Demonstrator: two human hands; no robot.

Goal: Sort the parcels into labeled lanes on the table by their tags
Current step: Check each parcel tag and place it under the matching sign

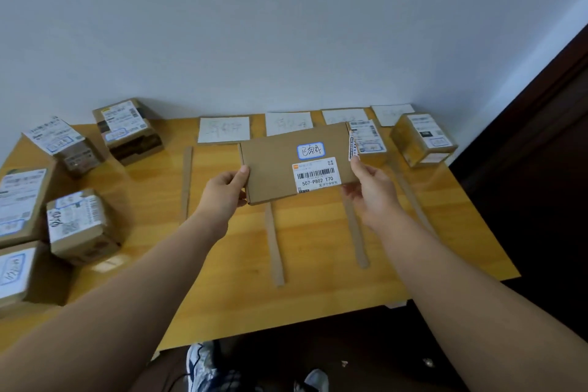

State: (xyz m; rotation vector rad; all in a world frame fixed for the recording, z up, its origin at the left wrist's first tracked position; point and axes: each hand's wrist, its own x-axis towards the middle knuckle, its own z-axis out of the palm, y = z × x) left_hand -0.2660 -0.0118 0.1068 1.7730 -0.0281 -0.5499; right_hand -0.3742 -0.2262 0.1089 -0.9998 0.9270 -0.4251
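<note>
left hand point(222, 189) and right hand point(374, 191) each pinch a short end of the flat parcel point(280, 165) above the middle lanes point(311, 232) of the table point(318, 302). at 2 o'clock two boxes point(369, 145) point(423, 140) sit, seemingly one per lane.

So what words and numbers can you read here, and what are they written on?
"507-P802 T70": on the white label of the flat box.
Small print around the barcode on that label: too small to read.
Blue-edged tag on the same box: handwriting I cannot make out.
Paper signs behind it: faint writing, unreadable.
Labels on the other boxes: too blurred to read.
</note>
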